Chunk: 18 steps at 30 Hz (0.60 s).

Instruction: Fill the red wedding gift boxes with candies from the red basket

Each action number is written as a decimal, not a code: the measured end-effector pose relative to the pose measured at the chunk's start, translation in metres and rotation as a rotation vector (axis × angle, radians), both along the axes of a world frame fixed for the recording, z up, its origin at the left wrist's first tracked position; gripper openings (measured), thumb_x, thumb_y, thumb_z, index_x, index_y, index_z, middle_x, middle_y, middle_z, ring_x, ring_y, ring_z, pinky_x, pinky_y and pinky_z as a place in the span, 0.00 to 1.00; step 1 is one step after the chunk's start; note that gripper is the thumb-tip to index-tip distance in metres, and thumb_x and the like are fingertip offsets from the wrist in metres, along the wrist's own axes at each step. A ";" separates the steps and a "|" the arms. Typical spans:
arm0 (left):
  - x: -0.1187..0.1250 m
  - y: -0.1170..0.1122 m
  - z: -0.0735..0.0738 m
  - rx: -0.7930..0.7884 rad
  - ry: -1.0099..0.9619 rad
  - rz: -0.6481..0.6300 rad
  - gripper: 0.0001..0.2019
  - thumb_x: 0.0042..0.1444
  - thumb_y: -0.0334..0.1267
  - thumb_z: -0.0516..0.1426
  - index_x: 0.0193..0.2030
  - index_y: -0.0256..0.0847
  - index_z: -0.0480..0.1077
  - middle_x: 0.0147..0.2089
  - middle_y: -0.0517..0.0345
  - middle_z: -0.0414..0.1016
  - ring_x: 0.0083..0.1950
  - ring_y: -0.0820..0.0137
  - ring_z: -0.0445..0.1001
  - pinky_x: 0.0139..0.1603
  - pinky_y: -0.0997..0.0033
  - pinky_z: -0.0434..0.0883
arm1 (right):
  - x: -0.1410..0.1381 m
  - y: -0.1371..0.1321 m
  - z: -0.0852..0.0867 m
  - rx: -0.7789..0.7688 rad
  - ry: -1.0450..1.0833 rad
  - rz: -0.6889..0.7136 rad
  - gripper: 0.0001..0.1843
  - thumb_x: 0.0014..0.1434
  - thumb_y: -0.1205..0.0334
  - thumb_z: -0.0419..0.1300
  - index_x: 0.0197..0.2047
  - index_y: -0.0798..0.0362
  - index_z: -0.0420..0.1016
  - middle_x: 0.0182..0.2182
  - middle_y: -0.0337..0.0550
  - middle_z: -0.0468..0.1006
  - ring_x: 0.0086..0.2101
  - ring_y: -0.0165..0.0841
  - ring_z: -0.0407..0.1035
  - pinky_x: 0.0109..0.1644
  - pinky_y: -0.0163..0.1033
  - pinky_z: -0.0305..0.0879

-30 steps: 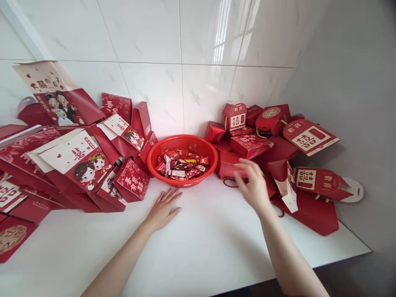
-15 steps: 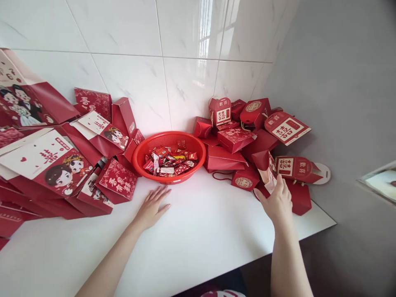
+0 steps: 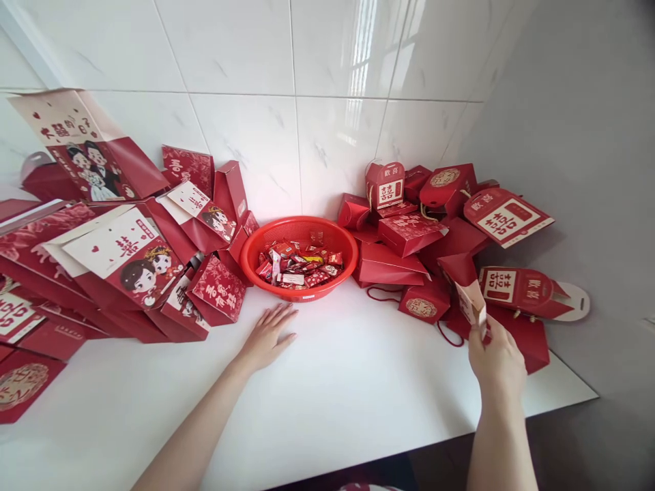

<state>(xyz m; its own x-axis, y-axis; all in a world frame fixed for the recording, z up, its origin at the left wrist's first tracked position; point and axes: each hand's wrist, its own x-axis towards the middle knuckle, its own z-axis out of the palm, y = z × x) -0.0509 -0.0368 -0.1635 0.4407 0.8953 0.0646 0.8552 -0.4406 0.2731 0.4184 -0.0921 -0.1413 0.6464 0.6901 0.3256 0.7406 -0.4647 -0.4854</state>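
Observation:
My left hand (image 3: pixel 267 335) lies flat on the white table (image 3: pixel 338 395), fingers spread, just in front of a red plastic basket (image 3: pixel 301 235) filled with wrapped candies (image 3: pixel 299 266). My right hand (image 3: pixel 496 358) is closed on the lower edge of a red and white paper gift bag (image 3: pixel 468 290) at the right-hand pile. That bag stands tilted, its top pointing up and away from me. A small red box with a gold round emblem (image 3: pixel 424 300) sits just left of the bag.
Heaps of red gift bags and boxes fill both sides: large printed bags (image 3: pixel 123 256) at the left, smaller handled boxes (image 3: pixel 504 218) at the right. White tiled wall behind, grey wall at the right. The table's front edge (image 3: pixel 563 402) runs close to my right arm.
My right hand moved from the middle of the right pile outward to the right, then closed on the red and white bag's edge. My left hand stayed flat in place.

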 end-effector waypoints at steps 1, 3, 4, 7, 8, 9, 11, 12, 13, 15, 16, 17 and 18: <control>0.000 0.000 0.000 -0.002 0.000 0.000 0.28 0.66 0.52 0.46 0.72 0.54 0.50 0.75 0.60 0.47 0.75 0.62 0.43 0.73 0.48 0.43 | 0.001 0.000 -0.002 0.020 -0.012 0.003 0.25 0.65 0.52 0.48 0.60 0.52 0.69 0.51 0.54 0.76 0.47 0.50 0.71 0.40 0.47 0.66; -0.001 0.000 -0.001 0.000 -0.005 -0.002 0.28 0.66 0.52 0.47 0.72 0.54 0.50 0.75 0.60 0.47 0.75 0.61 0.43 0.73 0.48 0.43 | 0.005 -0.001 -0.005 0.028 -0.026 -0.008 0.23 0.66 0.53 0.47 0.55 0.54 0.73 0.44 0.55 0.79 0.43 0.48 0.73 0.38 0.44 0.63; -0.001 0.000 -0.001 0.003 -0.007 -0.004 0.28 0.66 0.52 0.47 0.72 0.54 0.50 0.75 0.60 0.47 0.75 0.61 0.43 0.73 0.48 0.43 | 0.008 -0.002 -0.007 0.020 -0.032 -0.021 0.22 0.66 0.53 0.47 0.52 0.55 0.75 0.41 0.55 0.80 0.40 0.47 0.73 0.36 0.44 0.62; -0.002 0.000 -0.002 0.010 -0.011 -0.009 0.28 0.66 0.52 0.47 0.72 0.54 0.49 0.74 0.60 0.47 0.75 0.61 0.43 0.73 0.48 0.44 | 0.016 -0.002 -0.011 -0.021 -0.058 -0.054 0.22 0.66 0.51 0.46 0.45 0.54 0.77 0.35 0.54 0.80 0.35 0.46 0.72 0.33 0.43 0.59; -0.003 0.000 -0.002 0.011 -0.011 -0.011 0.28 0.66 0.52 0.47 0.72 0.54 0.49 0.74 0.60 0.48 0.75 0.61 0.43 0.73 0.48 0.44 | 0.019 -0.002 -0.012 -0.037 -0.067 -0.045 0.21 0.66 0.51 0.47 0.43 0.54 0.77 0.34 0.53 0.79 0.35 0.46 0.72 0.32 0.42 0.58; -0.003 -0.001 -0.002 0.013 -0.012 -0.011 0.28 0.66 0.52 0.47 0.72 0.54 0.49 0.74 0.60 0.48 0.75 0.61 0.44 0.73 0.48 0.44 | 0.021 -0.001 -0.013 -0.061 -0.074 -0.020 0.20 0.65 0.51 0.48 0.42 0.54 0.76 0.34 0.53 0.79 0.35 0.46 0.72 0.31 0.42 0.58; -0.003 -0.001 -0.002 0.017 -0.016 -0.011 0.28 0.66 0.52 0.47 0.72 0.54 0.49 0.74 0.60 0.47 0.75 0.61 0.44 0.73 0.48 0.44 | 0.023 0.001 -0.015 -0.126 -0.080 0.044 0.17 0.63 0.54 0.50 0.40 0.55 0.76 0.35 0.54 0.78 0.36 0.46 0.72 0.29 0.41 0.57; -0.003 -0.002 -0.001 0.017 -0.019 -0.011 0.28 0.66 0.52 0.47 0.72 0.54 0.49 0.74 0.60 0.47 0.75 0.61 0.44 0.73 0.48 0.44 | 0.024 0.002 -0.016 -0.164 -0.076 0.066 0.16 0.62 0.55 0.50 0.41 0.55 0.76 0.36 0.55 0.78 0.35 0.47 0.72 0.28 0.41 0.57; -0.003 -0.002 -0.001 0.017 -0.021 -0.011 0.28 0.66 0.51 0.47 0.72 0.54 0.49 0.74 0.60 0.47 0.75 0.61 0.44 0.73 0.48 0.44 | 0.024 0.003 -0.017 -0.201 -0.068 0.072 0.16 0.61 0.55 0.51 0.41 0.56 0.76 0.37 0.56 0.78 0.35 0.47 0.72 0.26 0.41 0.57; -0.003 -0.003 0.000 0.017 -0.025 -0.011 0.28 0.66 0.51 0.47 0.72 0.54 0.50 0.74 0.60 0.48 0.75 0.61 0.44 0.73 0.48 0.44 | 0.024 0.005 -0.016 -0.247 -0.057 0.032 0.19 0.61 0.53 0.51 0.41 0.57 0.76 0.34 0.57 0.78 0.30 0.47 0.72 0.25 0.41 0.56; -0.003 -0.003 0.000 0.016 -0.026 -0.011 0.28 0.66 0.51 0.47 0.72 0.54 0.50 0.74 0.60 0.48 0.75 0.61 0.44 0.73 0.48 0.45 | 0.023 0.004 -0.015 -0.234 -0.058 -0.006 0.20 0.62 0.51 0.50 0.40 0.57 0.76 0.30 0.57 0.78 0.27 0.46 0.71 0.25 0.42 0.56; -0.003 -0.003 0.001 0.015 -0.025 -0.012 0.28 0.66 0.51 0.47 0.72 0.54 0.50 0.74 0.60 0.48 0.75 0.61 0.44 0.73 0.48 0.45 | 0.022 0.004 -0.013 -0.191 -0.062 -0.051 0.21 0.63 0.51 0.48 0.39 0.57 0.77 0.27 0.55 0.76 0.26 0.46 0.70 0.25 0.43 0.56; -0.003 -0.003 0.001 0.015 -0.025 -0.012 0.28 0.66 0.51 0.47 0.71 0.54 0.50 0.74 0.60 0.48 0.75 0.61 0.44 0.73 0.48 0.45 | 0.022 0.003 -0.011 -0.123 -0.068 -0.102 0.22 0.64 0.50 0.47 0.38 0.57 0.77 0.23 0.54 0.75 0.24 0.45 0.69 0.26 0.44 0.57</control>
